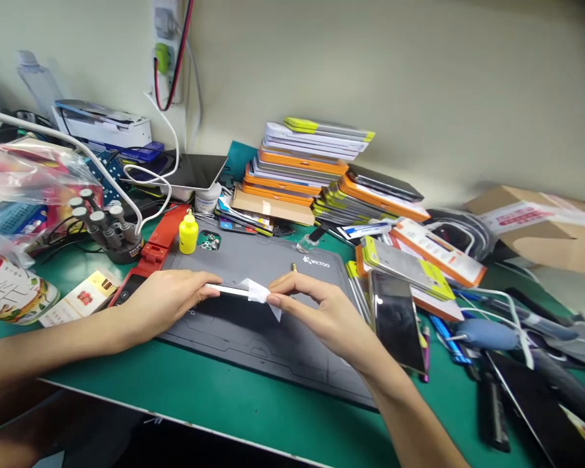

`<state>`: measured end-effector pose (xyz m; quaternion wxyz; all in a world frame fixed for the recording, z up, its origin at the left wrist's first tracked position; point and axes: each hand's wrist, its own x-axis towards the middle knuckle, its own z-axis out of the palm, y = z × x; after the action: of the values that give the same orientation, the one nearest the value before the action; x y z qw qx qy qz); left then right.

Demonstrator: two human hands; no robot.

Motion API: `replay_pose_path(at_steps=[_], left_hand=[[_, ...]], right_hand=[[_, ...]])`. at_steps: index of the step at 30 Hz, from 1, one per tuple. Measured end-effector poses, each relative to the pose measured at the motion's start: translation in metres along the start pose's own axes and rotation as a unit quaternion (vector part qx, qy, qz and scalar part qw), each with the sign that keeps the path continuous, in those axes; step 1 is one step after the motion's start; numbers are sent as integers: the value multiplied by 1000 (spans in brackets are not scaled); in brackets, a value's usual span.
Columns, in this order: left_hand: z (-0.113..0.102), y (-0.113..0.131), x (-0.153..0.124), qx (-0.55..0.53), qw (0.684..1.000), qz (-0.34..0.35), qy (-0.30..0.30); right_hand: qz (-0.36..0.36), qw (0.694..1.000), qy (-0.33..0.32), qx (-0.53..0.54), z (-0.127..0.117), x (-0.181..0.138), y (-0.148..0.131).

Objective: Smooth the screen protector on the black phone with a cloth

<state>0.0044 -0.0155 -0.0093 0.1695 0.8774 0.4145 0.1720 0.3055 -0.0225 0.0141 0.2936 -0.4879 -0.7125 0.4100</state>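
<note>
Above the dark grey work mat (253, 344), a thin white-edged flat device (231, 290), seen edge-on and looking like a phone, is held level. My left hand (168, 302) pinches its left end between thumb and fingers. At the right end, my right hand (316, 305) pinches a white tissue or wipe (258, 290) folded over the device's edge. One corner of the wipe hangs below. The device's broad faces are hardly visible from this angle. Behind my left hand, a small yellow bottle (188, 233) stands upright by the mat's far left corner.
Stacked boxed packs (297, 169) line the wall. A black-screened phone (394, 318) lies right of the mat, near tools and cables. Left are a screwdriver holder (112, 234), a cigarette pack (80, 299) and a paper cup (12, 286). A small glass bottle (309, 242) stands at the mat's back edge.
</note>
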Motion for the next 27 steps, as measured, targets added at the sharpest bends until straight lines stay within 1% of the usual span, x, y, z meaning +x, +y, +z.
replay_pose_path(at_steps=[3, 6, 12, 14, 16, 18, 20, 24, 27], left_hand=[[0, -1, -1, -20, 1000, -3, 0], [1, -2, -1, -19, 1000, -9, -1], [3, -9, -4, 9, 999, -34, -13], [3, -11, -5, 25, 999, -42, -21], [4, -13, -5, 40, 998, -53, -23], [4, -13, -5, 49, 997, -60, -22], [3, -13, -5, 51, 996, -65, -19], [2, -14, -4, 30, 997, -64, -24], [0, -16, -3, 2, 998, -52, -22]], right_hand=[[3, 1000, -13, -26, 2, 6, -5], [-4, 997, -46, -57, 9, 18, -15], [-7, 988, -98, -123, 39, 49, -50], [-16, 986, -107, -125, 47, 56, -57], [-24, 987, -106, -120, 49, 58, -59], [-23, 989, -99, -106, 41, 53, -53], [-15, 992, -95, -80, 25, 43, -40], [-5, 996, -90, -17, -13, 20, -3], [-23, 997, -71, 31, -27, 9, 23]])
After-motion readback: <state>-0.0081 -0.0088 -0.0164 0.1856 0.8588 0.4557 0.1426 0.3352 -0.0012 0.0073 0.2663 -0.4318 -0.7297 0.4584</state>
